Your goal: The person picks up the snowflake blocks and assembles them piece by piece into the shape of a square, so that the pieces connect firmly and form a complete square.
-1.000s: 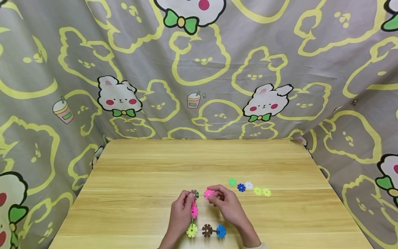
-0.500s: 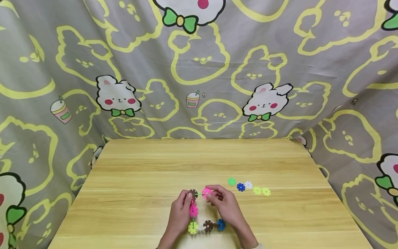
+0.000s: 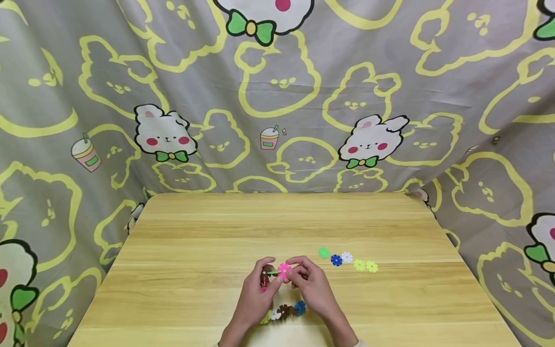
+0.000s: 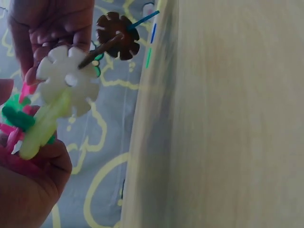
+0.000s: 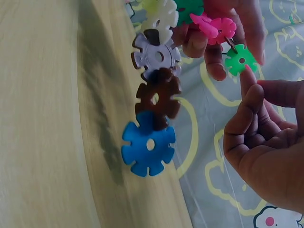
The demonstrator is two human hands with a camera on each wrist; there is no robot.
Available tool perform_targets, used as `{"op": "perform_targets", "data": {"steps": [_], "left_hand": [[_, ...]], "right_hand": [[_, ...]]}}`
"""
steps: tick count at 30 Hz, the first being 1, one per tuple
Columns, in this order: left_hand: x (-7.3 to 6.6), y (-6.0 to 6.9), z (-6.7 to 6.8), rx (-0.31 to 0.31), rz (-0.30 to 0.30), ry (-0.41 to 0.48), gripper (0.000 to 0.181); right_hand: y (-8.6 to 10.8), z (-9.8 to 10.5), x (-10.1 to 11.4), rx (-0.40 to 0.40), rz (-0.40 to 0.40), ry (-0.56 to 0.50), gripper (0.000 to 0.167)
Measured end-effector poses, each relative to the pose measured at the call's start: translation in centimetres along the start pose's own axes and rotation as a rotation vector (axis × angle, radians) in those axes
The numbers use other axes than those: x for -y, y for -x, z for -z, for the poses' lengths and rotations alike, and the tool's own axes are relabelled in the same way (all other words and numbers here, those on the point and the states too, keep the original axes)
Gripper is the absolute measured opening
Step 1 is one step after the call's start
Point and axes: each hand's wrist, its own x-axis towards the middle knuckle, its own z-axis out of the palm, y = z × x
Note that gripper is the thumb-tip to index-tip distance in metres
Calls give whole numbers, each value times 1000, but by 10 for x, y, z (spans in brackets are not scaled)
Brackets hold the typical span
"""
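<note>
A chain of notched plastic discs hangs between my hands. My left hand (image 3: 256, 295) grips the upper part, its fingers covering several discs, and its thumb reaches a pink disc (image 3: 284, 271). My right hand (image 3: 313, 285) pinches that pink disc between thumb and fingertips. Beside it a green disc (image 5: 241, 60) stands edge-on in the head view. The chain's lower end runs through a yellow disc (image 4: 45, 124), a white disc (image 4: 67, 81), a brown disc (image 5: 157, 98) and a blue disc (image 5: 148, 148), raised off the table. Where the pink disc meets the left fingers is partly hidden.
Loose discs lie on the wooden table (image 3: 195, 250) to the right of my hands: a green disc (image 3: 323, 252), a dark blue disc (image 3: 336, 260), a white disc (image 3: 346, 257) and two yellow discs (image 3: 365, 265). A patterned curtain (image 3: 286, 96) hangs behind the table.
My left hand has turned and moved its thumb over to the pink disc. The pink disc has shifted slightly left, and the hanging lower row has swung up and left.
</note>
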Motion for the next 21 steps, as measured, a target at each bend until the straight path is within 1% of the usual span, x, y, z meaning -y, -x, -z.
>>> {"op": "perform_targets", "data": {"steps": [3,8,11,13,15,17,19,21], "left_hand": [[2,-1,-1,-4,-12,22,35],[3,-2,-1,-33,-26,95,21],[2,-2,0,-38,-14,123,17],[1,-2,1,-39,1,128,15],[1,-2,2,-39,18,126,14],[2,-2,3,-39,33,117,13],[3,-2,4,-40,43,110,13],[4,-2,4,-40,50,106,12]], "right_hand": [[0,0,0,17,6,8,22],[0,2,-1,63,22,48,22],[-1,6,-2,88,38,91,23],[-3,10,-3,87,45,110,23],[-4,15,-5,60,41,127,21],[-6,21,-7,10,31,144,20],[-9,30,-11,-57,20,171,18],[-11,40,-14,-134,19,220,17]]}}
